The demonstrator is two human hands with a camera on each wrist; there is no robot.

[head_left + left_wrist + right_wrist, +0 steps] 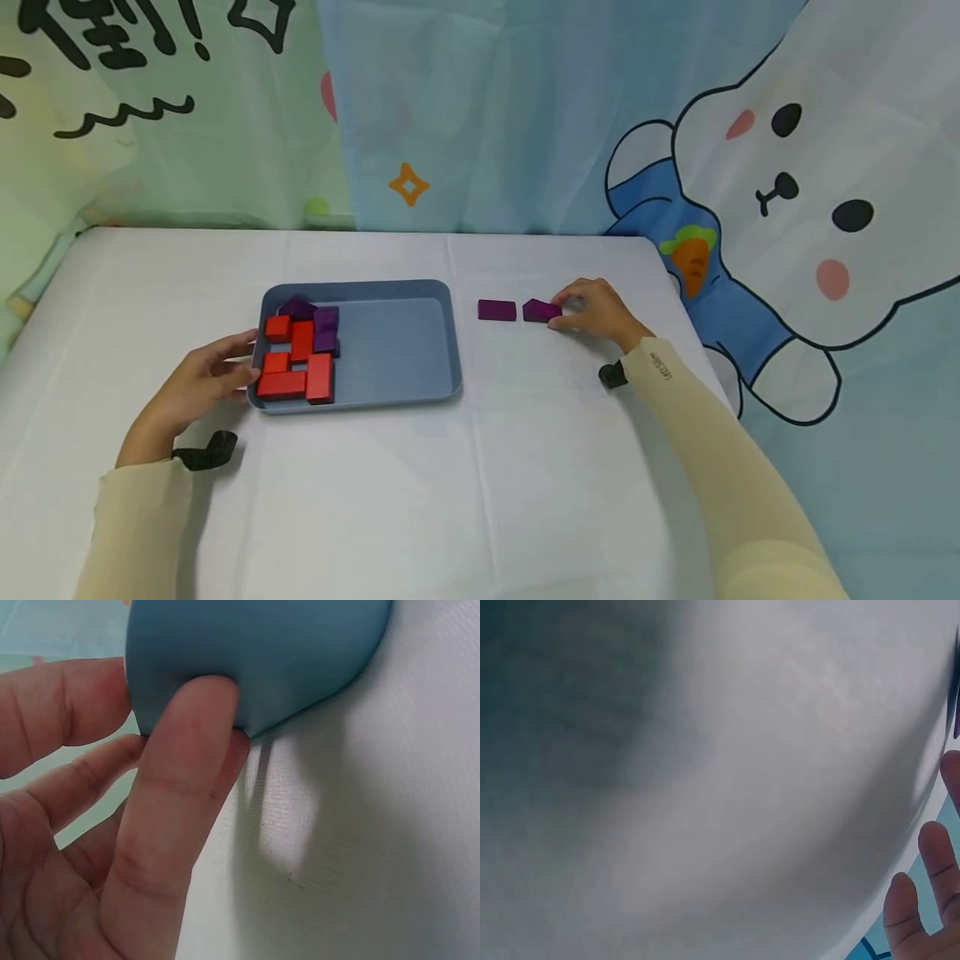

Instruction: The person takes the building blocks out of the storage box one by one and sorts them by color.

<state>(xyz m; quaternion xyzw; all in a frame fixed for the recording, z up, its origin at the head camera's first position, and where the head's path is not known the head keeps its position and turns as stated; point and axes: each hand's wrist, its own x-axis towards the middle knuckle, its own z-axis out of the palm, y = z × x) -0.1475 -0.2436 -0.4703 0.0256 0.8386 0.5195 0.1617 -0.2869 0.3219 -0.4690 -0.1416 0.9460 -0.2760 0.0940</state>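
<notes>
Pointed purple block [540, 312], seemingly pinched end-on by right hand [598, 312], could be twisted loose by off-centre weight; tray [397, 350] touched by loose-fingered left hand [197, 383].

Right grip [940, 870], tray [262, 645] cropped in wrist views

Your left hand [193, 383] is holding the tray [390, 350] by its left end, where a block cluster [303, 342] is lying inside. Right of it on the table [420, 500], an inner block [497, 310] and an outer block [539, 312] are lying, your right hand [602, 312] pinching the latter.
</notes>
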